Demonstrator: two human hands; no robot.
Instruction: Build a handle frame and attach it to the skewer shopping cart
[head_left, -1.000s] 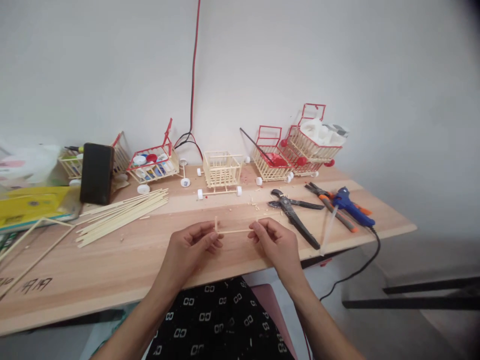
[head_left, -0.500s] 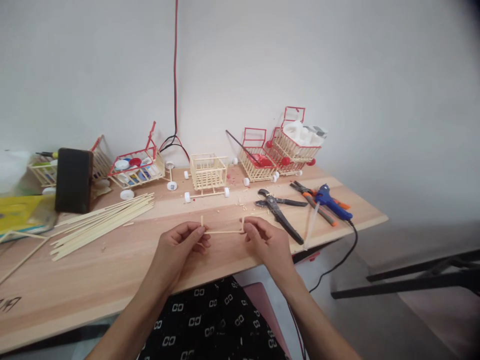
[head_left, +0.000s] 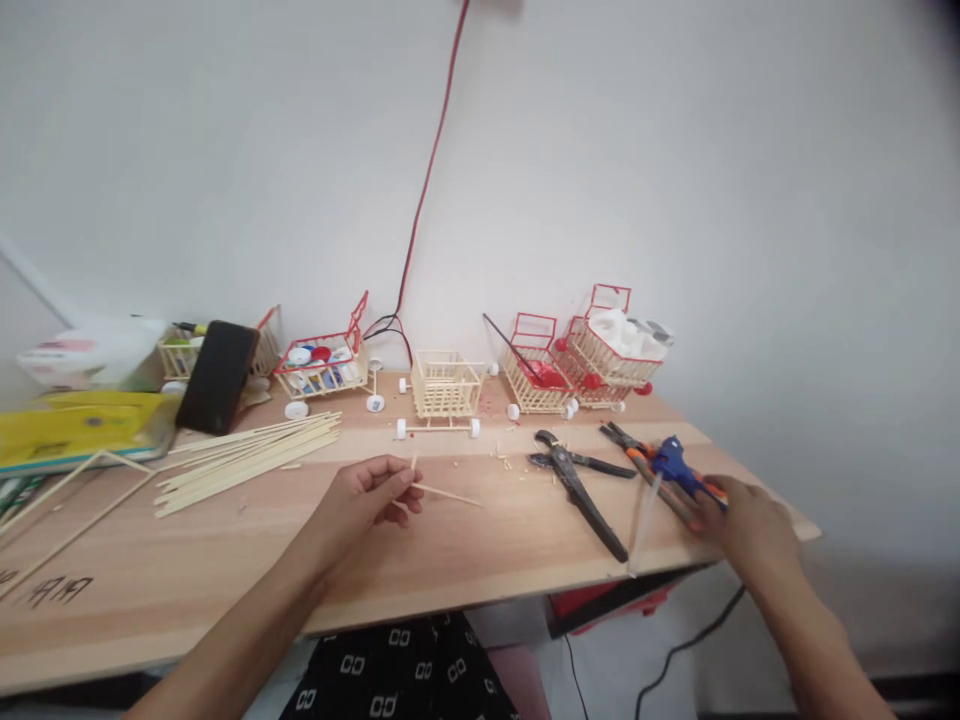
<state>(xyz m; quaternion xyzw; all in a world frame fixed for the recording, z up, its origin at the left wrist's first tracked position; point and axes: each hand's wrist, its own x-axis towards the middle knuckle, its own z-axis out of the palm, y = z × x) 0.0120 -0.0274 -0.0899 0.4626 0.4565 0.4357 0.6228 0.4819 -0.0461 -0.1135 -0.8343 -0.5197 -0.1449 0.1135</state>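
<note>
Between thumb and fingertips, my left hand (head_left: 379,490) pinches a thin wooden stick (head_left: 450,495) joined to a short upright piece at its near-hand end. On the right, my right hand (head_left: 750,520) is closed over the handle of a blue hot glue gun (head_left: 673,460), whose clear glue stick hangs toward the table edge. Orange-handled pliers (head_left: 637,455) lie under and beside the glue gun. To their left rest black cutters (head_left: 577,490). Behind my left hand stands an unpainted miniature stick cart (head_left: 448,390) with white wheels.
A bundle of thin sticks (head_left: 251,455) lies left on the wooden table (head_left: 225,590). A black phone (head_left: 219,378) leans near a yellow packet (head_left: 82,425). Red-trimmed carts (head_left: 319,368) line the wall, one holding bottle caps. Stick scraps (head_left: 506,460) litter the middle.
My right hand has let go of the stick piece and moved right onto the glue gun. My left hand keeps the piece, now tilted. The camera view has shifted.
</note>
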